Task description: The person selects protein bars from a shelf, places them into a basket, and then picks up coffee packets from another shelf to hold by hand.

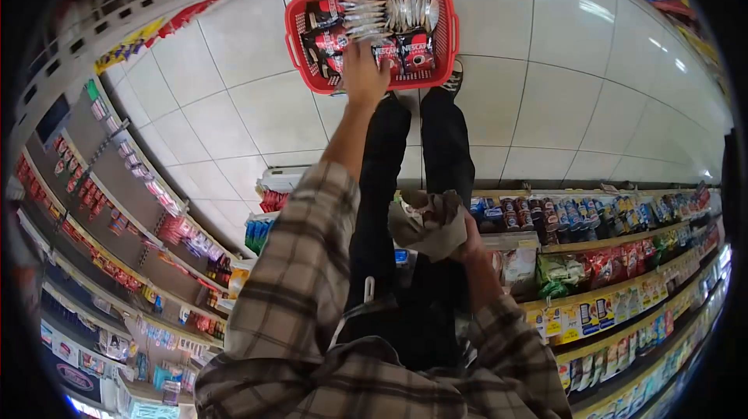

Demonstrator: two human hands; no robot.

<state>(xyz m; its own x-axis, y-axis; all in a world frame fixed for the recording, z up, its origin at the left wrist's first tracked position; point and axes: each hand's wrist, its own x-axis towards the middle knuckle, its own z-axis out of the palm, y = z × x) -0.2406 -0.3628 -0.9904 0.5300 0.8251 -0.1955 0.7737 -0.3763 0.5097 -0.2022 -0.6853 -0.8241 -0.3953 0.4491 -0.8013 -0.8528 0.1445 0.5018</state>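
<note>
A red plastic basket stands on the white tiled floor by my feet. It is filled with red and black Nescafe sachet packs and silver sachets. My left hand reaches down into the basket and lies on the Nescafe packs at its near side. Its fingers curl among the packs, and I cannot tell whether they grip one. My right hand is held near my knees, closed on a crumpled grey-beige cloth. My black trousers and plaid sleeves fill the middle of the view.
Shop shelves with rows of packets and cans run along the right. More shelving with small hanging packets lines the left. The glossy tiled aisle floor stretches around the basket.
</note>
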